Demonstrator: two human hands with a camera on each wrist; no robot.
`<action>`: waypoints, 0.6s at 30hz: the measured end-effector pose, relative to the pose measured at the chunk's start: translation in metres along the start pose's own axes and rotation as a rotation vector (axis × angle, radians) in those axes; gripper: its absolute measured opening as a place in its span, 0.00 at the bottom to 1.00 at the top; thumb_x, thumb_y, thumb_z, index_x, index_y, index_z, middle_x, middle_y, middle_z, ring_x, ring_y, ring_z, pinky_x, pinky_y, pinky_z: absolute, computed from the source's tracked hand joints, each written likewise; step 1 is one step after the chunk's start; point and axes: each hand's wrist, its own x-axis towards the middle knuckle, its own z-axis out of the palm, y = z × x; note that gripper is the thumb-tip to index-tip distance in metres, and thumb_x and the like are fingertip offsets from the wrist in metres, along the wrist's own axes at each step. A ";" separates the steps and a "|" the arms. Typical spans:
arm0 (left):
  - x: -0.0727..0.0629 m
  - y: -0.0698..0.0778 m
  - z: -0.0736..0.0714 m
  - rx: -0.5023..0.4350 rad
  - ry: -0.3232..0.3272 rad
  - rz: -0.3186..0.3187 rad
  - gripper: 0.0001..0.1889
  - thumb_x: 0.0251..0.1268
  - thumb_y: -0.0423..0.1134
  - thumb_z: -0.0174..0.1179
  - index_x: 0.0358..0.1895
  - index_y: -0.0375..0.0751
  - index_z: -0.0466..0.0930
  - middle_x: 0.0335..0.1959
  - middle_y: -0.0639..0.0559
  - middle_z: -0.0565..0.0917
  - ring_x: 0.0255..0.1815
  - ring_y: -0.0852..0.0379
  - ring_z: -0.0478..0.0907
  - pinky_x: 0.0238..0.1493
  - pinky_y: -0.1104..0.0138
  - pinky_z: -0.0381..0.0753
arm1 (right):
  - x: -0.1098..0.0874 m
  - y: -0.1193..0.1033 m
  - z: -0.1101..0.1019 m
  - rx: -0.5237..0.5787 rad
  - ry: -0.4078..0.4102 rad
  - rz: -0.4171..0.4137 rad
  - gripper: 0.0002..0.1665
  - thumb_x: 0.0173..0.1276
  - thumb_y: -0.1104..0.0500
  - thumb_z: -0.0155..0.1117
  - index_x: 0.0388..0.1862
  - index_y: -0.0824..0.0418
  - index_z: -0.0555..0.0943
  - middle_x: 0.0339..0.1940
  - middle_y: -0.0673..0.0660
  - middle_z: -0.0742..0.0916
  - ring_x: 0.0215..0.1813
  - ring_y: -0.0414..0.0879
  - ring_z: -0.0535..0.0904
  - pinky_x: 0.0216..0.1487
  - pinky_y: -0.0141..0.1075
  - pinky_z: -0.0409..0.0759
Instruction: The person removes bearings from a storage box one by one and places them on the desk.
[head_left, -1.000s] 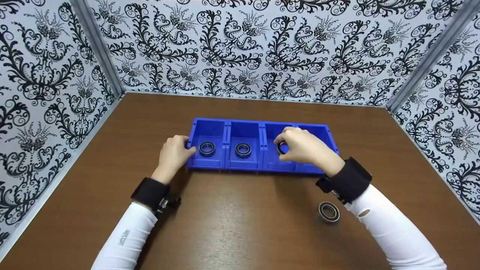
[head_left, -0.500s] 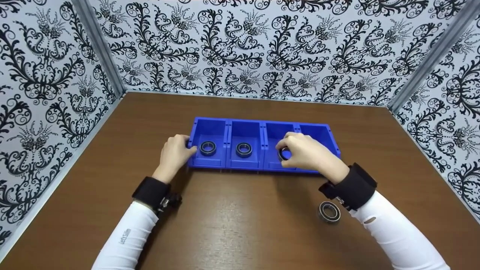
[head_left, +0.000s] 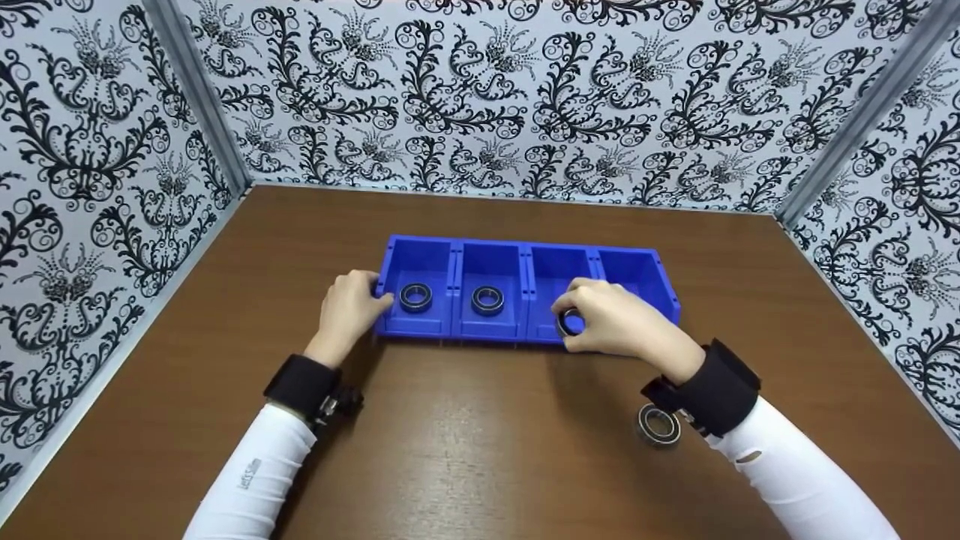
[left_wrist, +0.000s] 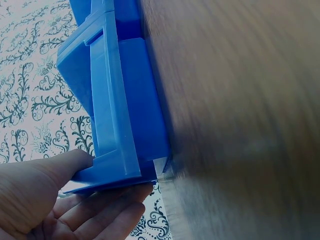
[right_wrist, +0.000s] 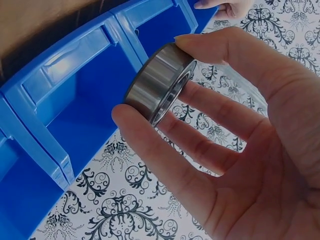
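Observation:
A ball bearing (right_wrist: 159, 80) with a shiny steel outer ring is pinched between thumb and forefinger of my right hand (head_left: 611, 319). In the head view it hovers over the front of the third compartment of the blue bin row (head_left: 487, 330). My left hand (head_left: 349, 307) grips the left end wall of that row, thumb inside and fingers outside, as the left wrist view shows the hand (left_wrist: 65, 195) on the blue wall (left_wrist: 107, 167). One bearing (head_left: 415, 298) lies in the first compartment and another bearing (head_left: 487, 301) in the second.
A further bearing (head_left: 658, 425) lies on the brown table (head_left: 465, 435) at the front right, close to the right wrist strap (head_left: 716, 386). Patterned panels (head_left: 480, 97) enclose the table at the back and both sides.
My right hand has moved slightly toward the front of the third compartment with the bearing, uncovering more of the fourth. My left hand keeps its grip on the bin row's end.

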 end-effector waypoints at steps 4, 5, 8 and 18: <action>0.000 0.000 0.000 0.000 0.003 0.003 0.08 0.54 0.36 0.66 0.36 0.37 0.88 0.29 0.40 0.85 0.27 0.43 0.77 0.32 0.45 0.77 | -0.003 -0.001 0.002 -0.005 -0.006 -0.003 0.16 0.54 0.63 0.71 0.43 0.61 0.88 0.40 0.57 0.84 0.41 0.49 0.78 0.45 0.55 0.77; 0.000 0.000 0.000 -0.001 0.004 0.003 0.08 0.54 0.35 0.66 0.36 0.37 0.88 0.29 0.40 0.85 0.27 0.44 0.76 0.32 0.45 0.77 | -0.003 -0.001 0.003 -0.005 -0.006 -0.006 0.15 0.54 0.63 0.72 0.43 0.61 0.88 0.40 0.57 0.84 0.40 0.49 0.79 0.45 0.55 0.77; 0.000 0.000 0.000 -0.003 0.005 0.001 0.08 0.53 0.35 0.66 0.36 0.37 0.88 0.29 0.41 0.85 0.27 0.44 0.76 0.31 0.45 0.77 | -0.006 -0.001 0.005 -0.006 -0.004 -0.020 0.15 0.53 0.63 0.72 0.43 0.61 0.88 0.39 0.57 0.84 0.40 0.50 0.80 0.44 0.54 0.79; 0.000 0.000 -0.001 -0.003 -0.002 0.003 0.08 0.55 0.35 0.66 0.36 0.36 0.88 0.30 0.41 0.85 0.28 0.45 0.76 0.32 0.45 0.78 | -0.010 -0.005 0.008 0.006 -0.016 -0.053 0.18 0.52 0.64 0.74 0.44 0.62 0.88 0.39 0.56 0.85 0.40 0.50 0.81 0.43 0.47 0.80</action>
